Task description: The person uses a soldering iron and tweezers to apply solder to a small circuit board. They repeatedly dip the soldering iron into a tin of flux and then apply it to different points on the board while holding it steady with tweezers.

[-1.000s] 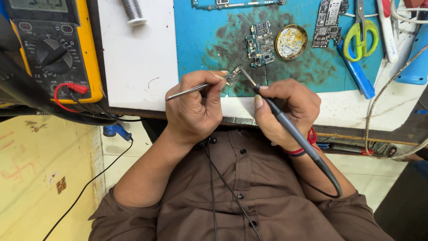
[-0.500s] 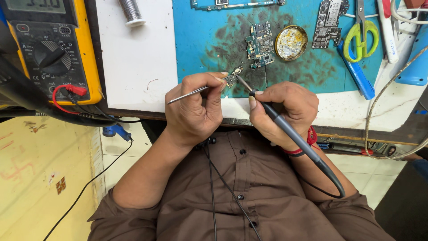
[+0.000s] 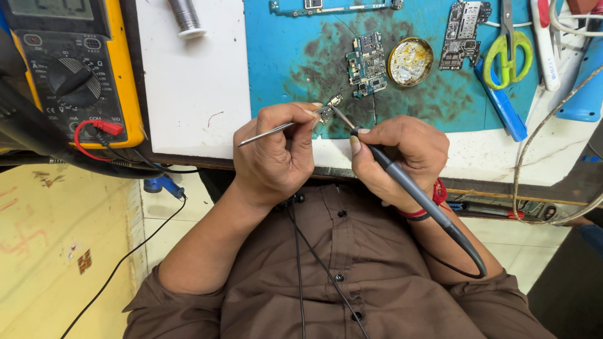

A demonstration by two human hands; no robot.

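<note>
The left hand (image 3: 276, 157) has its grip closed around a pair of thin metal tweezers (image 3: 276, 130), thumb and forefinger pinching them near the tips, and the tips hold a tiny circuit part (image 3: 331, 107) just above the near edge of the blue mat (image 3: 282, 69). The right hand (image 3: 402, 157) has its grip closed pen-fashion on a grey-handled soldering iron (image 3: 408, 185), whose fine tip (image 3: 341, 117) slants up to meet the small part; the two look to be touching, though the spot is too small to be sure. The iron's dark cable (image 3: 468, 254) loops back past the right wrist, which wears a red band (image 3: 433, 194). Both hands hover at the front edge of the white worktop (image 3: 195, 94), over the person's brown shirt (image 3: 352, 276). On the scorched middle of the mat lies a green circuit board (image 3: 366, 63), and just beside it to the right stands a round shallow tin (image 3: 410, 61), open, holding a pale yellowish paste with a rough, picked-at surface. Further right lie a second, darker board (image 3: 460, 26), green-handled scissors (image 3: 507, 50) and a blue tool (image 3: 500, 107). A long narrow board (image 3: 333, 6) lies at the mat's far edge. A spool of solder wire (image 3: 186, 17) stands on the white surface, and a yellow-cased multimeter (image 3: 72, 69) with a red plug (image 3: 107, 127) in it sits to the far left.
</note>
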